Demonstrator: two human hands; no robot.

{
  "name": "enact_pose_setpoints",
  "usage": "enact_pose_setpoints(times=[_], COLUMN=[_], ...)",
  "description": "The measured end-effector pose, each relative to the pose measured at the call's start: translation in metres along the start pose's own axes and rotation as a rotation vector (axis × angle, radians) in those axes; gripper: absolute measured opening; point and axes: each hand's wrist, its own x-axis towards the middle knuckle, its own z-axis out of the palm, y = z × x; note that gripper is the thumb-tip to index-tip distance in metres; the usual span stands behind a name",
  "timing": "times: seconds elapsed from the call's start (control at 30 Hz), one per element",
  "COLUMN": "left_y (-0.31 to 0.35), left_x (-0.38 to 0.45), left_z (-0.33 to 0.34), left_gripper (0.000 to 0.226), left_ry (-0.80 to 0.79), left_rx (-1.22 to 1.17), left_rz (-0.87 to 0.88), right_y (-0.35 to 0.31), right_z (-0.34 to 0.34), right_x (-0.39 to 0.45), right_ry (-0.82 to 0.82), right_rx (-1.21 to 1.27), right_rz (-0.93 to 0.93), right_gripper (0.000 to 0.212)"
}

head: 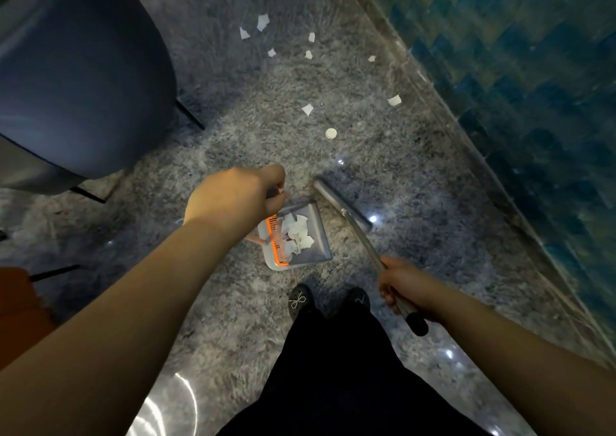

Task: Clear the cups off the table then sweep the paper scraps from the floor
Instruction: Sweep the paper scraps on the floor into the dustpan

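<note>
Beyond both hands [233, 199], paper scraps [308, 109] litter floor.

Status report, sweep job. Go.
Left hand grips dustpan handle; right hand grips broom. Some paper scraps in the pan; more scraps on the floor ahead. Chair at left, off the path.

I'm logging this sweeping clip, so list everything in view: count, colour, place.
dustpan: one, grey with orange comb edge, on the floor ahead of the feet
scraps in the dustpan: several, white
loose scraps: about a dozen, white, scattered on the floor beyond
broom: one, grey head, metal handle, right of the dustpan
chair: one, dark blue, upper left
floor: grey, marbled
shoes: two, black
left hand: grips the dustpan's handle
right hand: grips the broom handle
</note>
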Motion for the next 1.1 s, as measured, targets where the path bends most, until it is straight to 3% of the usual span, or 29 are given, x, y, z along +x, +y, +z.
enact_pose_setpoints(times=[0.13,0.33,0.53,0.9,1.1], left_y=[0.001,0.000,-0.001,-0.019,-0.026], left_x=[0.002,0.004,0.005,0.000,0.011], left_z=[-0.001,0.000,0.000,-0.008,-0.018], left_gripper=[0.020,0.020,0.021,0.020,0.022], left_ry=[0.011,0.019,0.045,0.026,0.120], left_rx=[0.015,0.019,0.029,-0.078,-0.143], left_rz=[0.012,0.004,0.040,0.020,-0.062], right_y=[0.008,0.001,-0.006,-0.024,-0.037], right_z=[-0.001,-0.009,0.005,0.009,0.004], right_x=[0.000,0.000,-0.009,-0.015,-0.007], right_ry=[-0.035,-0.007,0.088,0.208,0.283], right_rx=[0.060,-0.035,-0.206,-0.165,-0.135], right_rz=[0.059,0.230,0.059,-0.013,-0.061], right_gripper=[0.047,0.048,0.050,0.043,0.028])
